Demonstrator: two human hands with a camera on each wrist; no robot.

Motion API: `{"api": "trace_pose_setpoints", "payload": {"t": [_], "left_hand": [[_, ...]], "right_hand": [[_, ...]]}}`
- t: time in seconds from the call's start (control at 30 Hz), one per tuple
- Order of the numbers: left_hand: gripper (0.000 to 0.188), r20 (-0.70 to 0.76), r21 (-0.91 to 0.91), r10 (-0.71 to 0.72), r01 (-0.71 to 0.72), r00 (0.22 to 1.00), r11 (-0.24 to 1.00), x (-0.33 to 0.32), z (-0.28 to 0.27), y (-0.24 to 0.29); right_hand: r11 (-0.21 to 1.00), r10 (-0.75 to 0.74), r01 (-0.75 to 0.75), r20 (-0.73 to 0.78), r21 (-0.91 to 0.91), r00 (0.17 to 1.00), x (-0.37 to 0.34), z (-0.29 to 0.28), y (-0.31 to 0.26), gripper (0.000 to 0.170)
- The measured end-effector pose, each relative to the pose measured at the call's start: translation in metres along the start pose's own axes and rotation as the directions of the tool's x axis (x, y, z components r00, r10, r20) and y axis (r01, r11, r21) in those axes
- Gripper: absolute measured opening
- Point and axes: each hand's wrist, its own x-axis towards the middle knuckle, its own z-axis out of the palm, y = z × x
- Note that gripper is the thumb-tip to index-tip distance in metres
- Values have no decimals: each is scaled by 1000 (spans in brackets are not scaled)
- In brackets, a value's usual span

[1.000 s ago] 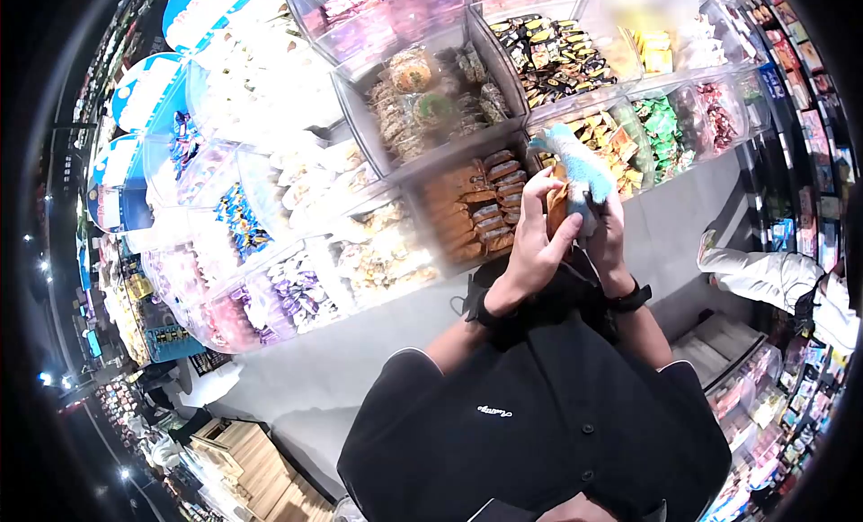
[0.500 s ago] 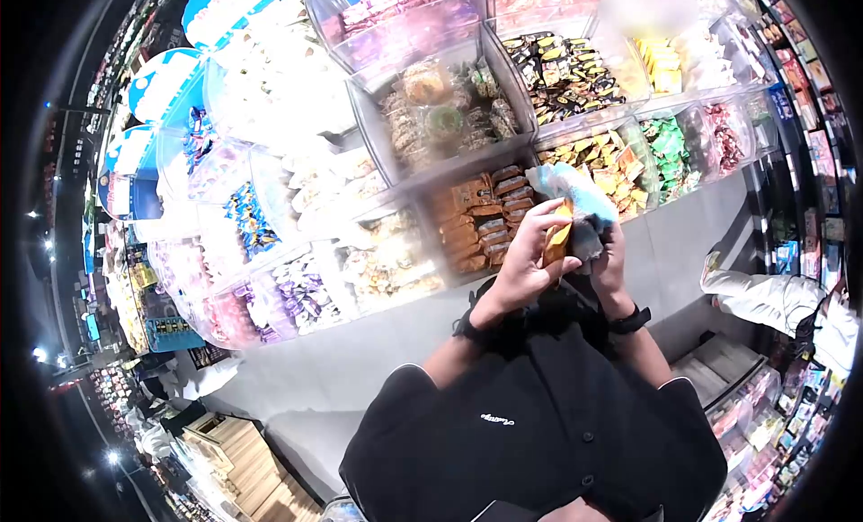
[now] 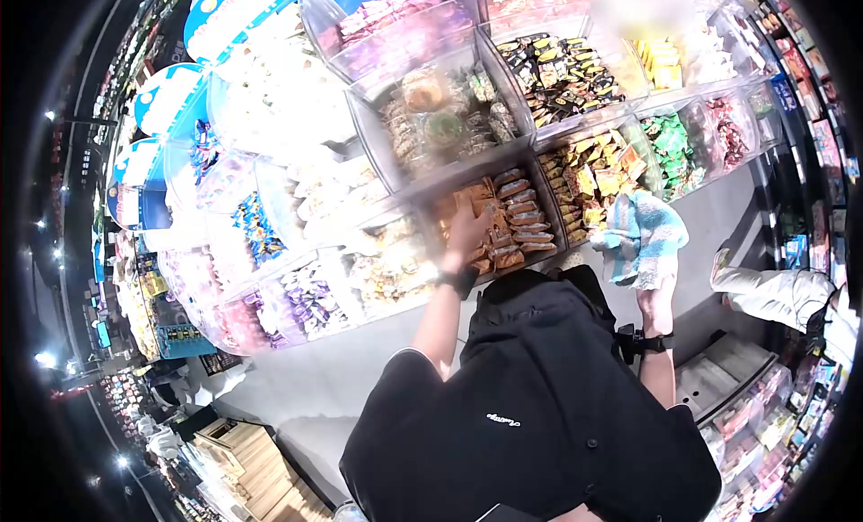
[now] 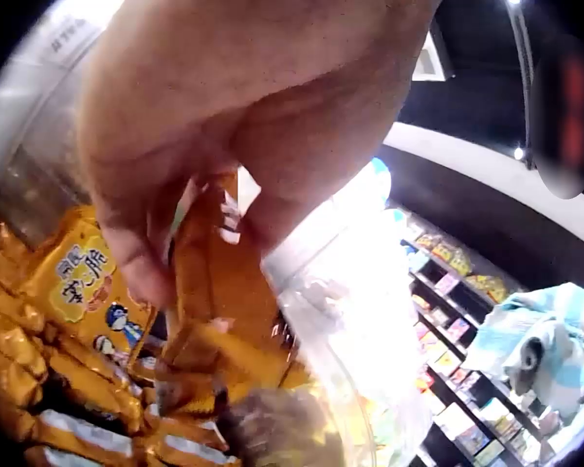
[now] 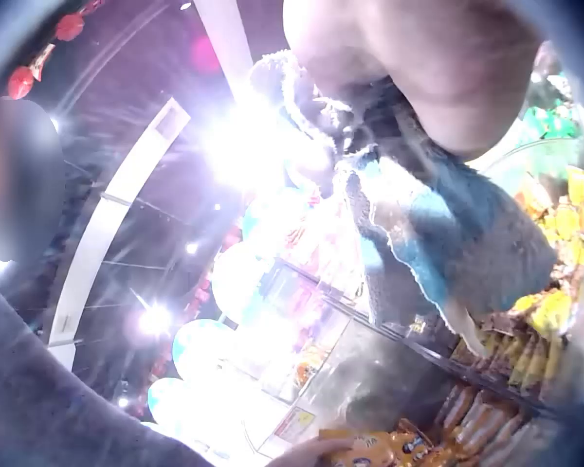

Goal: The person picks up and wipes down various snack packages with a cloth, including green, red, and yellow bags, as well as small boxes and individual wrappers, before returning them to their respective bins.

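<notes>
My left hand reaches down into a bin of orange snack packets. Its thumb and fingers pinch one orange snack packet, upright among the others in the left wrist view. Beside it lies another packet printed with cartoon figures. My right hand holds up a blue-and-white striped cloth to the right of that bin, near its front edge. In the right wrist view the cloth hangs in folds from the grip, and most of the fingers are hidden.
Clear-walled bins of wrapped sweets surround the orange one: yellow packets to the right, pale ones to the left, round snacks behind. A person in white trousers is at the right. A wooden crate stands lower left.
My hands were together, the left with an orange packet against the cloth. The left has since moved left and down into the orange bin; the right has moved right with the cloth.
</notes>
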Motion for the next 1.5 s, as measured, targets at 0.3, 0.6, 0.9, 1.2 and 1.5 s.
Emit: {"api": "trace_pose_setpoints", "payload": {"t": [0.3,0.6,0.9,1.2,1.5], "left_hand": [[35,153,522,255,-297,955,799,30,-25,22],[36,-391,473,448,-242,804,847,62,-90,151],[104,-443,355,-12,187,897,916,107,-94,114],[66,-616,-75,79,-158,783,985,78,-103,116],[59,30,-895,249,-84,968,438,-63,8,195]], "right_hand": [[999,-33,36,-86,33,996,-10,-16,0,38],[993,-46,57,-100,106,994,-14,-17,11,38],[993,-92,103,-146,65,985,-18,-18,12,40],[996,-6,21,-163,92,987,-18,-6,4,35],[991,-8,-37,335,128,942,-13,118,9,45]]}}
